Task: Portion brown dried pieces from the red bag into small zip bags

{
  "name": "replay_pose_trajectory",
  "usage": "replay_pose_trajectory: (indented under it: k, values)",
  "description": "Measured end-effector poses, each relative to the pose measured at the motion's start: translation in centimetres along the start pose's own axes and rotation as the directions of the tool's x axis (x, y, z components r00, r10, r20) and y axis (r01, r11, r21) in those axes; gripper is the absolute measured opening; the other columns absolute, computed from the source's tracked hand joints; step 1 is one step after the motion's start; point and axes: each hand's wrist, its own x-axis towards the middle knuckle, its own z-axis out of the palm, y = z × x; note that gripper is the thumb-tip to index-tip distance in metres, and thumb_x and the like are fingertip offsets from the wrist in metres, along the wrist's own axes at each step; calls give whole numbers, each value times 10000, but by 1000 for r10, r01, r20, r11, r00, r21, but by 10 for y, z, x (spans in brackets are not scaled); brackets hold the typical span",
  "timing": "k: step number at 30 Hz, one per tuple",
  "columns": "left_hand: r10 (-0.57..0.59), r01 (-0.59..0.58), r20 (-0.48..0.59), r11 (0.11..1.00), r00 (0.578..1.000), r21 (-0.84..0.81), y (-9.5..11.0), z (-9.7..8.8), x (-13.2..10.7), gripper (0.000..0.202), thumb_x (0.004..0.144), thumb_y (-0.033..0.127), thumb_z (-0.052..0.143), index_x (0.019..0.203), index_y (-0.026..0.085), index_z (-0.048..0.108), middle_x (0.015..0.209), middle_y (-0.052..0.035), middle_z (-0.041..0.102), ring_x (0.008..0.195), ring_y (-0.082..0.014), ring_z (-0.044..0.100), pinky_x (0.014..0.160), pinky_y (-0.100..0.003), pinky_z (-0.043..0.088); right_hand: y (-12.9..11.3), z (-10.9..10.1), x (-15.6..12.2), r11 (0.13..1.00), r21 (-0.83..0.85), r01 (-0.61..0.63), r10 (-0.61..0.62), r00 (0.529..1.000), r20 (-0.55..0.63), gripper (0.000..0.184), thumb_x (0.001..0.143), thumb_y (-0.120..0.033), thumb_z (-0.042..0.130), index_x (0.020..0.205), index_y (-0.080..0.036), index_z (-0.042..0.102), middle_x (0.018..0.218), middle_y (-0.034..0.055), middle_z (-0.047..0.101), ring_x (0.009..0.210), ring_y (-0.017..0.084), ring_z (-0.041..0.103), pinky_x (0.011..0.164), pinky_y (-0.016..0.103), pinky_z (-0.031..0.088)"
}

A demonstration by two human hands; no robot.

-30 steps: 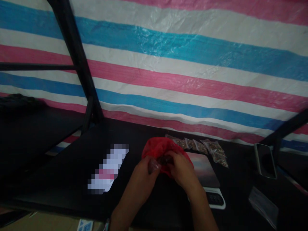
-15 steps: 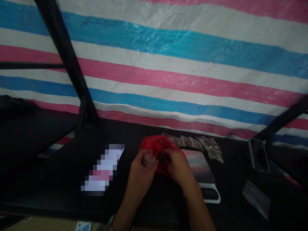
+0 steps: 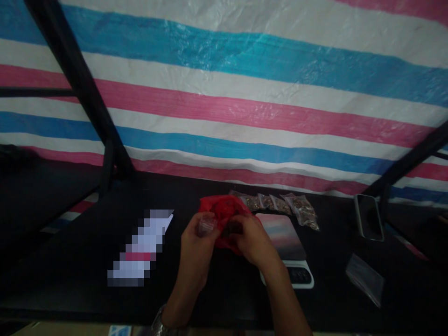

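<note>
A crumpled red plastic bag (image 3: 210,204) stands with its mouth open on the black table. My left hand (image 3: 198,235), at its near left side, is closed round a small clear plastic bag (image 3: 207,225). Inside the mouth of the red bag, the curled fingers of my right hand (image 3: 249,235) are at a dark mass; what they pinch is hidden. Right of the red bag lies a white digital scale (image 3: 285,238) with a shiny plate, partly behind my right forearm. Several filled small zip bags (image 3: 280,204) lie in a row behind it.
A phone (image 3: 369,217) lies at the right, with a flat clear bag (image 3: 365,280) nearer me. At the left is a pixelated, pale printed item (image 3: 142,247). Black slanted posts (image 3: 75,79) flank the table (image 3: 157,298), and a striped plastic sheet (image 3: 227,84) hangs behind.
The view has shifted slightly, so the table items appear further left. My left hand still grips the clear bag, and my right fingers remain in the red bag's mouth.
</note>
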Motion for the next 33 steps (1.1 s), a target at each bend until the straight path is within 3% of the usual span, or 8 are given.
replay_pose_trajectory:
  k: [3, 9, 14, 21, 24, 29, 33]
  values:
    - [-87, 84, -16, 985, 996, -151, 3, 1, -1, 496, 507, 215, 834, 975, 193, 670, 748, 44, 698, 654, -130, 622, 588, -227, 486, 0, -1, -1, 993, 117, 1, -7, 999, 51, 393, 793, -29, 701, 1097, -255, 809, 1169, 39, 819, 1100, 225, 744, 970, 316, 529]
    - [-104, 81, -71, 959, 992, -270, 10, 3, -1, 542, 455, 152, 847, 955, 204, 644, 716, 56, 697, 644, -127, 642, 568, -206, 500, 1, -1, -4, 980, 174, 97, -114, 989, 94, 428, 779, 26, 661, 1093, -231, 798, 1140, 36, 824, 1079, 209, 748, 953, 288, 527]
    - [-11, -6, -86, 982, 996, -190, 7, 0, 2, 513, 487, 192, 860, 957, 211, 657, 759, 58, 698, 667, -119, 633, 587, -203, 510, -4, -2, -6, 981, 157, 111, -126, 988, 87, 420, 752, 27, 674, 1068, -217, 804, 1153, 48, 804, 1075, 207, 730, 983, 296, 519]
    - [21, -31, -134, 997, 991, -74, -4, -5, 6, 482, 523, 242, 833, 974, 215, 663, 794, 43, 683, 713, -142, 632, 619, -225, 504, -7, 0, -5, 921, 378, 99, -143, 986, 90, 274, 838, -78, 695, 1059, -207, 794, 1114, 47, 815, 1035, 207, 747, 959, 317, 548]
    - [73, -72, -88, 997, 993, 9, -2, -10, 8, 458, 585, 294, 818, 1006, 220, 653, 835, 24, 690, 737, -171, 649, 648, -268, 526, -7, 0, -5, 858, 512, 38, -120, 984, 128, 262, 849, -75, 660, 1054, -190, 775, 1073, 50, 819, 983, 202, 761, 920, 323, 576]
    - [335, -344, 88, 877, 938, 335, 1, -22, 13, 459, 749, 288, 735, 1193, 238, 630, 1130, -39, 724, 1008, -230, 707, 893, -346, 554, -7, -16, -6, 795, 605, 47, -102, 993, 57, 238, 875, -163, 676, 1098, -191, 750, 1104, 60, 810, 1012, 208, 756, 950, 349, 581]
    - [222, -314, 235, 799, 946, 513, -3, -28, 13, 438, 828, 282, 670, 1258, 250, 597, 1115, -52, 745, 993, -263, 730, 899, -392, 544, -14, -27, -10, 758, 637, 144, -146, 988, -50, 269, 891, -191, 670, 1153, -222, 722, 1128, 42, 791, 1001, 191, 739, 942, 334, 576]
